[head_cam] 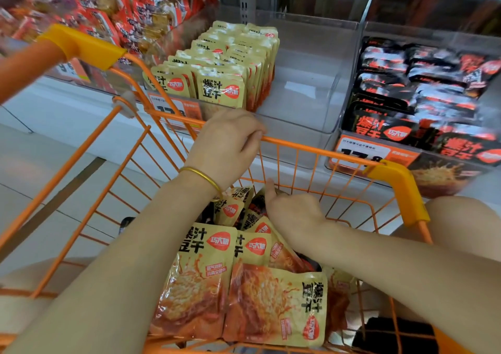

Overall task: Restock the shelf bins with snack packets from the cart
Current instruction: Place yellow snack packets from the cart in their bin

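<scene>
The step in hand looked to be gathering yellow packets [206,272] from the cart [311,147] for the half-filled clear bin [303,82] on the shelf. To do it well, the right hand [294,212] would best collect several packets facing the same way and square them into a stack. It would then lift them clear of the cart's far rim and stand them upright in the bare right side of the bin, against the rows already there. A steady hold on the cart would likely keep it from rolling away.

The left hand [227,142], with a gold bangle [200,176] at the wrist, had its fingers [252,139] curled over the far rim wire, gripping it. The right hand was down inside the cart near its far end, thumb raised. Its other fingers pointed down among the packets and were hidden, so whether they had closed on anything could not be told.

The yellow packets lay in a loose pile, the plainest ones flat toward the cart's near edge, below both forearms. Others were crowded just beside and under the right hand. The bin stood just beyond the far rim, between red packets [130,14] on the left and black packets [423,96] on the right.
</scene>
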Demonstrator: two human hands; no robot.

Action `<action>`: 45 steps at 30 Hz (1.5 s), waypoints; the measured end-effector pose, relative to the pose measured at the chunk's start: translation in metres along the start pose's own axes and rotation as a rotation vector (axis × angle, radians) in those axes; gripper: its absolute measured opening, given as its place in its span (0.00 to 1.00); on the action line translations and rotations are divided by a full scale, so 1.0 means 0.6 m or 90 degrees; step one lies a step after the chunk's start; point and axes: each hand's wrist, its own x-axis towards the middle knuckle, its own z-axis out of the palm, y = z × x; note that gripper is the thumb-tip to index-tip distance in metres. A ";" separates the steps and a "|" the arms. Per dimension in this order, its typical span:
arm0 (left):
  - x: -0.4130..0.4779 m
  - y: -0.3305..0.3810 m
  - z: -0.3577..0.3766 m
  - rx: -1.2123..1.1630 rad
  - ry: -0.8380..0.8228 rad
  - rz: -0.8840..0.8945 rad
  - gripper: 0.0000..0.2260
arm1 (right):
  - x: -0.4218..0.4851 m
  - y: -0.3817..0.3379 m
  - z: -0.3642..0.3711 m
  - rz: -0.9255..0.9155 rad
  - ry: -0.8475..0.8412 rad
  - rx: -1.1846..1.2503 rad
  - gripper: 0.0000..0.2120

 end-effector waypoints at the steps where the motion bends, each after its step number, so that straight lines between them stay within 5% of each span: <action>1: 0.000 0.000 0.000 0.000 -0.001 0.000 0.13 | 0.000 0.000 -0.001 -0.007 0.003 0.002 0.37; 14: 0.001 -0.001 -0.001 -0.003 0.007 0.003 0.13 | 0.009 0.023 -0.031 0.003 0.031 0.055 0.26; 17: 0.000 0.001 -0.001 -0.007 0.012 0.007 0.13 | 0.007 0.034 -0.052 -0.007 0.043 0.085 0.18; 22: 0.005 -0.001 -0.011 -0.070 0.039 -0.032 0.13 | -0.027 0.050 -0.111 0.029 0.198 0.076 0.07; 25: 0.012 0.004 -0.027 -0.174 0.063 -0.108 0.13 | -0.039 0.074 -0.131 0.033 0.305 0.286 0.02; 30: 0.013 0.008 -0.046 -0.363 0.041 -0.271 0.11 | -0.010 0.107 -0.148 0.065 0.295 0.810 0.04; 36: 0.016 -0.005 -0.054 -0.434 0.103 -0.319 0.05 | 0.038 0.107 -0.167 0.053 0.181 1.027 0.04; 38: 0.017 -0.012 -0.057 -0.426 0.172 -0.345 0.06 | 0.058 0.103 -0.174 0.023 0.136 0.961 0.08; 41: 0.018 -0.023 -0.058 -0.365 0.253 -0.370 0.09 | 0.100 0.113 -0.200 0.042 0.243 0.976 0.09; 45: 0.010 -0.049 -0.052 -0.006 0.170 -0.292 0.14 | 0.152 0.128 -0.237 0.102 0.423 1.059 0.07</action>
